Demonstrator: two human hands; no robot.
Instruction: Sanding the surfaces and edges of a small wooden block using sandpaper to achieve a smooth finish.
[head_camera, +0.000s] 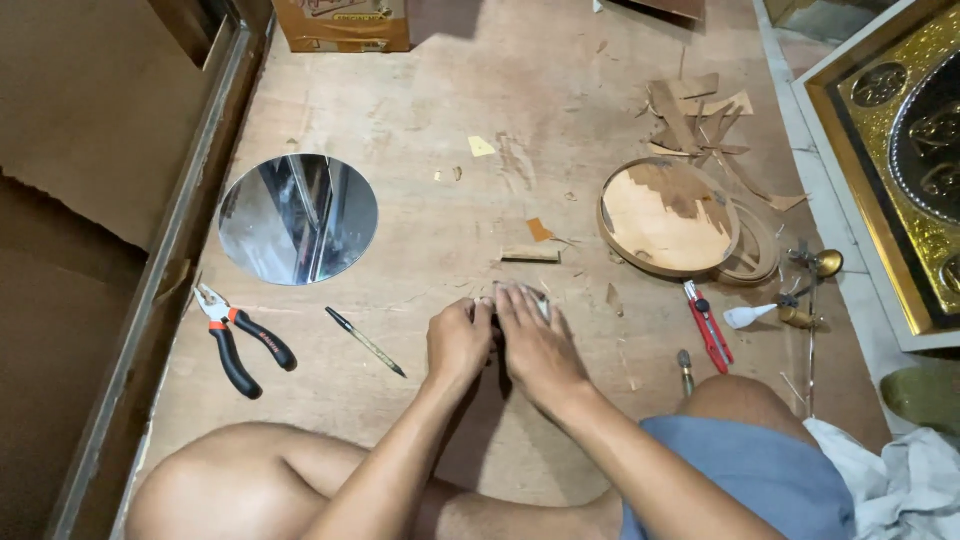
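Note:
My left hand (458, 343) and my right hand (535, 342) are pressed together on the plywood board (430, 120), both closed around a small pale object that they mostly hide. A short strip of wood (530, 255) lies just beyond my fingers. A black pen (365, 341) lies to the left of my left hand. A round wooden frame (668, 217) rests to the upper right of my hands.
A round mirror (298, 218) lies at the left, pliers with black and orange handles (238, 338) below it. A red utility knife (708, 325), a screwdriver (685, 369) and brass fittings (815, 265) sit at the right. Wood scraps (700, 115) lie behind the frame. My bare knees are at the bottom.

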